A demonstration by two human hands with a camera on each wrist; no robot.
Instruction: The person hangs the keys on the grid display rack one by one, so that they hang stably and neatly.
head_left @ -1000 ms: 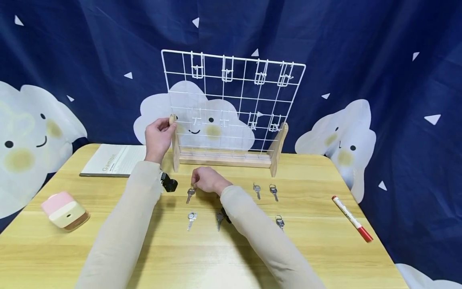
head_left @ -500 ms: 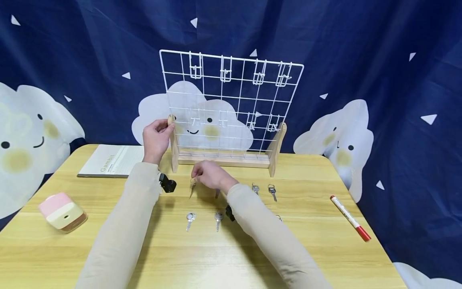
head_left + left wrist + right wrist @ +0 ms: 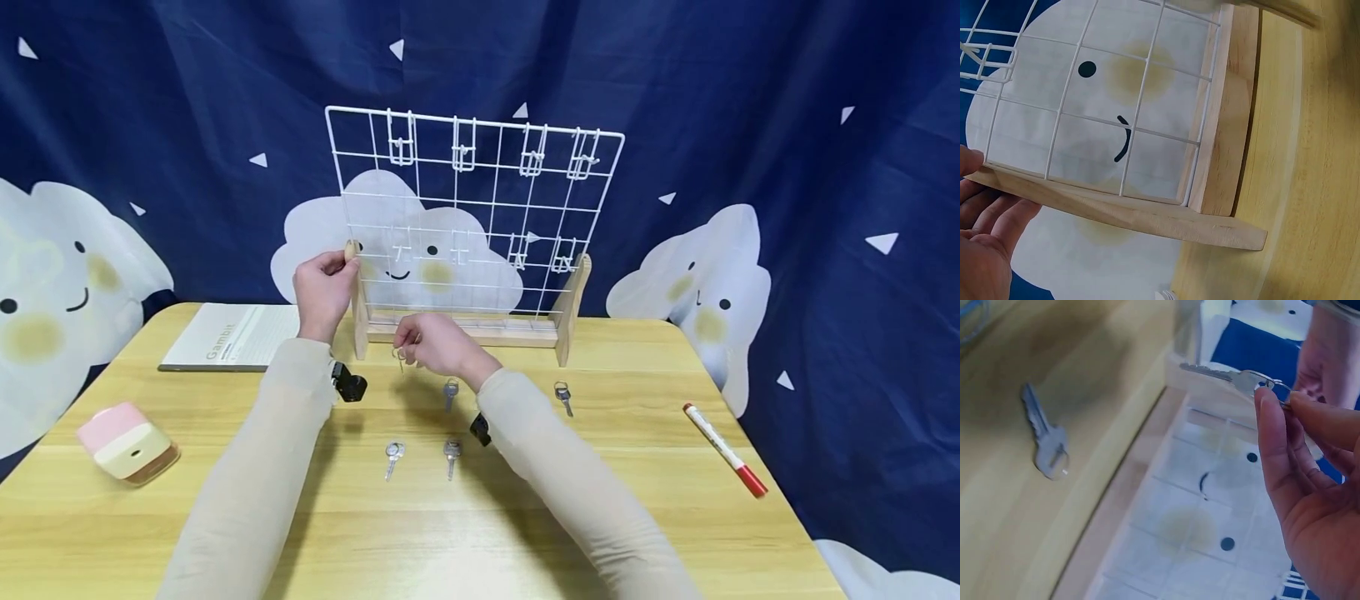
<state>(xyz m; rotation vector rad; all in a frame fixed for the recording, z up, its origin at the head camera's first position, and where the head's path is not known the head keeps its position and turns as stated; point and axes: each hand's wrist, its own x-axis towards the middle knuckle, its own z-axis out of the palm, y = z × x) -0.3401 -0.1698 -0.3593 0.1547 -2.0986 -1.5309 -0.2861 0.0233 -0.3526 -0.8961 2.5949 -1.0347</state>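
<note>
My left hand (image 3: 324,293) grips the top of the left wooden upright (image 3: 1141,215) of a stand that carries a white wire grid (image 3: 480,123). In the left wrist view its thumb and fingers lie on either side of the wood. Just in front of the stand's base, my right hand (image 3: 444,346) pinches the split ring of a silver key (image 3: 1213,372) between thumb and fingertips. The key is off the table, its blade pointing away from the fingers. Below the hand, another ringed key (image 3: 450,392) lies on the table. Several wire hooks (image 3: 401,152) hang on the grid in two rows.
More keys, one front left (image 3: 393,458), one front middle (image 3: 452,458) and one at right (image 3: 563,398), lie on the wooden table. A notebook (image 3: 232,333) and a pink-and-cream object (image 3: 129,442) are on the left. A red-capped marker (image 3: 723,450) lies right. My right forearm covers part of the table.
My right hand has lifted the key from the table and moved up and slightly right, towards the stand. The left hand keeps its grip on the upright. The head view has shifted slightly.
</note>
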